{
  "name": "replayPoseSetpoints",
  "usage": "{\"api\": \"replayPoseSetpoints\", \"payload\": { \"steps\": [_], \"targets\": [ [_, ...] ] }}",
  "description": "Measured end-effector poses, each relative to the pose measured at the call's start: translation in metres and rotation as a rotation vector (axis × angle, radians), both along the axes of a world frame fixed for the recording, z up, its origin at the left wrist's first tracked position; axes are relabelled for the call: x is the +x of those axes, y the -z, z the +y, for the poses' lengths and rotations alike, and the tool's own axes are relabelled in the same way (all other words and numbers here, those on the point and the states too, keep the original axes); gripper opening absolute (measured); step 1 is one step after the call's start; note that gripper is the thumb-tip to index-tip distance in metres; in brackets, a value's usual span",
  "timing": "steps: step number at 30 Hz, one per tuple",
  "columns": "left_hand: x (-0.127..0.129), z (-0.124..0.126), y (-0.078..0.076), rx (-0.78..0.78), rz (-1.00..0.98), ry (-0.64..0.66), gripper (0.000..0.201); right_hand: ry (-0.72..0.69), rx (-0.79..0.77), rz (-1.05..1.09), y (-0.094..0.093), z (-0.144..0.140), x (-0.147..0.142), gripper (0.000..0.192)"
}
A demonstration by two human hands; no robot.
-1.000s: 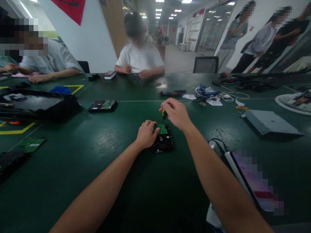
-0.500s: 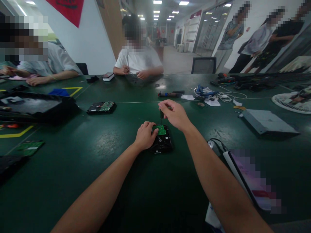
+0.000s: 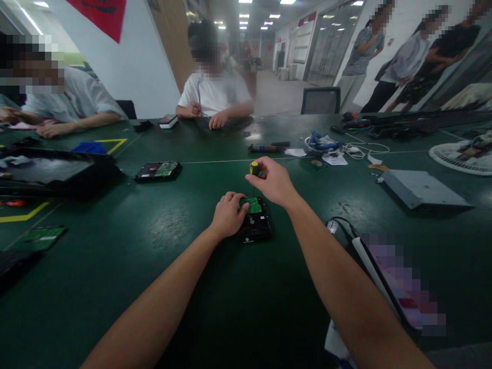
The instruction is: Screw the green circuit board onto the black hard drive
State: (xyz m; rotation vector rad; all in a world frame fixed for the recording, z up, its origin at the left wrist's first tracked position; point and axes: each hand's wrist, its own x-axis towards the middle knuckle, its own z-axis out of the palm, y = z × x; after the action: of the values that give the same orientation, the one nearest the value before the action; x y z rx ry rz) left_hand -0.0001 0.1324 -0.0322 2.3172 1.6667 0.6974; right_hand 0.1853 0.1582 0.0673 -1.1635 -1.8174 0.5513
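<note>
A black hard drive [image 3: 257,228] with a green circuit board [image 3: 253,206] lies flat on the table in front of me. My left hand [image 3: 229,214] grips its left side, the thumb over the board and the fingers along the far left edge. Above the far part of the drive, my right hand [image 3: 272,179] is closed around the yellow-and-black handle of a screwdriver [image 3: 254,167]. The thin shaft points straight down to the board's far edge; whether the tip sits in a screw is too small to make out.
Another hard drive [image 3: 158,171] lies to the left, near a black tray [image 3: 57,171]. On the right are a grey metal box [image 3: 425,188], a tablet-like device [image 3: 392,287] and a white fan grille [image 3: 457,160]. Across the table [image 3: 200,148] sits a person in white [image 3: 215,95].
My right hand's grip on the screwdriver has shifted, so the yellow handle top now shows above the fingers. My left hand and the hard drive stay in place.
</note>
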Motion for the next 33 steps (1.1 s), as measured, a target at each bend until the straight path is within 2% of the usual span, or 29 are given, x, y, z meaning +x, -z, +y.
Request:
{"api": "replayPoseSetpoints", "payload": {
  "steps": [5, 9, 14, 18, 21, 23, 25, 26, 29, 33],
  "targets": [
    [0.0, -0.001, 0.0, 0.001, -0.005, 0.0, 0.037, 0.017, 0.032, -0.043, -0.006, -0.005, -0.001, 0.021],
    [0.001, -0.002, -0.002, -0.007, -0.008, -0.006, 0.039, 0.054, 0.077, 0.047, -0.011, -0.006, -0.004, 0.025],
    [0.002, -0.003, -0.006, -0.04, -0.024, -0.011, 0.041, 0.236, 0.153, 0.113, -0.015, -0.001, 0.008, 0.026],
    [0.002, -0.003, -0.008, -0.062, -0.019, -0.006, 0.044, 0.375, 0.052, 0.085, -0.008, 0.012, 0.031, 0.021],
    [0.002, -0.004, -0.01, -0.077, -0.017, -0.01, 0.047, 0.346, -0.08, 0.082, 0.0, 0.022, 0.047, 0.034],
    [0.002, -0.004, -0.011, -0.085, -0.013, -0.013, 0.049, 0.385, -0.142, -0.087, 0.006, 0.026, 0.054, 0.033],
    [0.003, -0.004, -0.011, -0.084, -0.005, -0.016, 0.049, 0.407, -0.189, -0.413, 0.014, 0.031, 0.059, 0.027],
    [0.003, -0.004, -0.012, -0.079, -0.002, -0.019, 0.05, 0.352, -0.273, -0.597, 0.018, 0.033, 0.06, 0.026],
    [0.004, -0.005, -0.012, -0.068, -0.004, -0.025, 0.051, 0.268, -0.43, -0.719, 0.032, 0.038, 0.061, 0.015],
    [0.005, -0.007, -0.014, -0.081, -0.007, -0.033, 0.051, 0.279, -0.49, -0.79, 0.044, 0.042, 0.06, 0.027]
  ]
}}
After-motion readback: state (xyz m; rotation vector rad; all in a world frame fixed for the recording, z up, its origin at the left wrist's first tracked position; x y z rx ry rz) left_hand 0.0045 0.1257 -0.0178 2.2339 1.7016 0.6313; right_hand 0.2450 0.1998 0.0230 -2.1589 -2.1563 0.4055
